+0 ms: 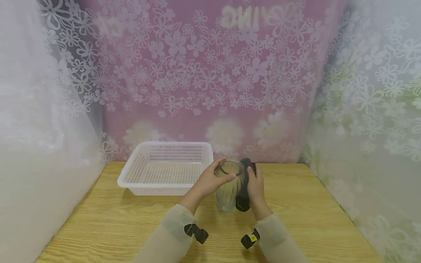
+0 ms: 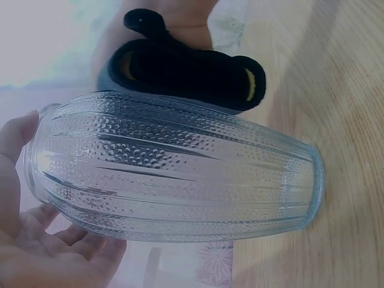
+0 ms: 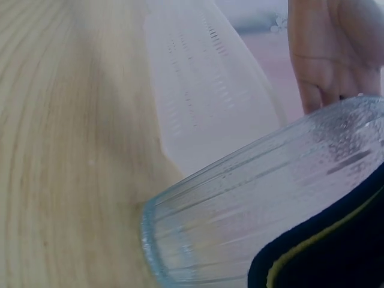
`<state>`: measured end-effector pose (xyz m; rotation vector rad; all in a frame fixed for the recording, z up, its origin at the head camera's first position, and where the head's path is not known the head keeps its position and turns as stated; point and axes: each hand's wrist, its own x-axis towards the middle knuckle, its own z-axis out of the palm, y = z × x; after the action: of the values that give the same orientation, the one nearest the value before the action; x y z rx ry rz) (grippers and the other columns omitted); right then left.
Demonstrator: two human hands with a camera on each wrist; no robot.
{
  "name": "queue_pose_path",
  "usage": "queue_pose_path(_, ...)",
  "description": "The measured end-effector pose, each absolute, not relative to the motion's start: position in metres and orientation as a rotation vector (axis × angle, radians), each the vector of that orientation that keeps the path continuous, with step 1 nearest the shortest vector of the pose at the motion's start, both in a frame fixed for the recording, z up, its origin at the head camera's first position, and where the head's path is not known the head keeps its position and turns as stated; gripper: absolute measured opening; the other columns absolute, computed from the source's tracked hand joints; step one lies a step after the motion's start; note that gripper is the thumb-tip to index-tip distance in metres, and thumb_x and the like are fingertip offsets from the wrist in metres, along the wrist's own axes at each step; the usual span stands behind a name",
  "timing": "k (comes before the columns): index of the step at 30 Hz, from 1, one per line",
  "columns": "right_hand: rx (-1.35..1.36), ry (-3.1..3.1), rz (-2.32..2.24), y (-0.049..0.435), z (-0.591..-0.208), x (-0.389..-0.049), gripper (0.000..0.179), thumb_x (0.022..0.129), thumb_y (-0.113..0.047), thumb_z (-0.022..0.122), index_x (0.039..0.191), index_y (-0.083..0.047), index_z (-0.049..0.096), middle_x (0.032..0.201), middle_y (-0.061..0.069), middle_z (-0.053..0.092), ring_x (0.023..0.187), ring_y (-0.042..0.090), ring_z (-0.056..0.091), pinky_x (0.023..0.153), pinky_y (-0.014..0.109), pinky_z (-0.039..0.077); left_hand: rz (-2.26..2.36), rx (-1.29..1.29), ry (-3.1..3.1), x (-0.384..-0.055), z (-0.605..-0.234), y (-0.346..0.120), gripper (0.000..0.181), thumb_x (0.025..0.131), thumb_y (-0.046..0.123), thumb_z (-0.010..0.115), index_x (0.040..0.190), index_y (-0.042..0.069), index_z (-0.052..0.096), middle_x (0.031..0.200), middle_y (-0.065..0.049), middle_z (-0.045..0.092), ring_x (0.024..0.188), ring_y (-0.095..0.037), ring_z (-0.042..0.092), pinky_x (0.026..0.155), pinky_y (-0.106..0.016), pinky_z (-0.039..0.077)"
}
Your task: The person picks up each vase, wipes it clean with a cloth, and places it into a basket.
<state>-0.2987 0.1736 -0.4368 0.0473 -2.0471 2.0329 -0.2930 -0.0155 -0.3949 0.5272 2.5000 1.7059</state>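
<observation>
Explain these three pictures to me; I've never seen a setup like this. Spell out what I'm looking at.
There is no machine here, just a person's bare left hand and right hand. The wide picture comes from a camera on the head, looking forward and down; the two close ones come from the left wrist camera and the right wrist camera, so things look tilted there. On the wooden table sits a white plastic basket. The left hand holds a clear glass vase near its rim. The right hand holds a black, soft-looking item beside it; exactly what that is, I cannot tell.
</observation>
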Motion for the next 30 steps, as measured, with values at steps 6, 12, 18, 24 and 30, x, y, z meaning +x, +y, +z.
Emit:
queue_pose_path(6, -0.035, -2.067, 2.155, 0.175, -0.449, -0.303, 0.054, 0.110, -0.040, 0.029, 0.155, -0.010, 0.028, 0.146, 0.015, 0.044, 0.128, 0.029, 0.047, 0.110, 0.045, 0.037, 1.703, 0.527, 2.497, -0.291, -0.395, -0.017, 0.079, 0.086, 0.058, 0.073, 0.154, 0.040, 0.036, 0.161, 0.000, 0.031, 0.147, -0.033, 0.031, 0.110, -0.062, 0.034)
queue_pose_path(12, -0.048, -2.072, 2.231, 0.176, -0.457, -0.305, 0.060, 0.110, -0.039, 0.029, 0.160, -0.008, 0.015, 0.156, 0.018, 0.032, 0.140, 0.036, 0.035, 0.117, 0.051, 0.028, 1.707, 0.525, 2.501, -0.292, -0.397, -0.017, 0.077, 0.087, 0.054, 0.073, 0.154, 0.040, 0.036, 0.161, 0.000, 0.032, 0.146, -0.034, 0.032, 0.109, -0.062, 0.035)
queue_pose_path(18, -0.093, -2.102, 2.272, 0.178, -0.462, -0.308, 0.052, 0.111, -0.037, 0.026, 0.155, -0.009, 0.024, 0.141, 0.016, 0.045, 0.119, 0.025, 0.053, 0.102, 0.037, 0.045, 1.708, 0.537, 2.502, -0.293, -0.397, -0.016, 0.077, 0.088, 0.054, 0.073, 0.154, 0.039, 0.036, 0.160, 0.000, 0.033, 0.146, -0.033, 0.032, 0.110, -0.061, 0.035)
queue_pose_path(24, -0.139, -2.074, 2.328, 0.179, -0.467, -0.312, 0.043, 0.110, -0.030, 0.032, 0.147, -0.008, 0.037, 0.125, 0.009, 0.051, 0.104, 0.018, 0.054, 0.091, 0.031, 0.046, 1.706, 0.529, 2.497, -0.294, -0.396, -0.015, 0.076, 0.088, 0.053, 0.073, 0.153, 0.041, 0.036, 0.161, 0.000, 0.032, 0.146, -0.033, 0.032, 0.109, -0.061, 0.035)
queue_pose_path(30, -0.178, -2.089, 2.280, 0.177, -0.480, -0.319, 0.038, 0.108, -0.029, 0.038, 0.139, -0.009, 0.043, 0.121, 0.007, 0.052, 0.102, 0.016, 0.051, 0.086, 0.029, 0.045, 1.701, 0.516, 2.501, -0.297, -0.398, -0.015, 0.077, 0.087, 0.054, 0.073, 0.153, 0.042, 0.035, 0.161, 0.001, 0.032, 0.146, -0.032, 0.032, 0.109, -0.061, 0.035)
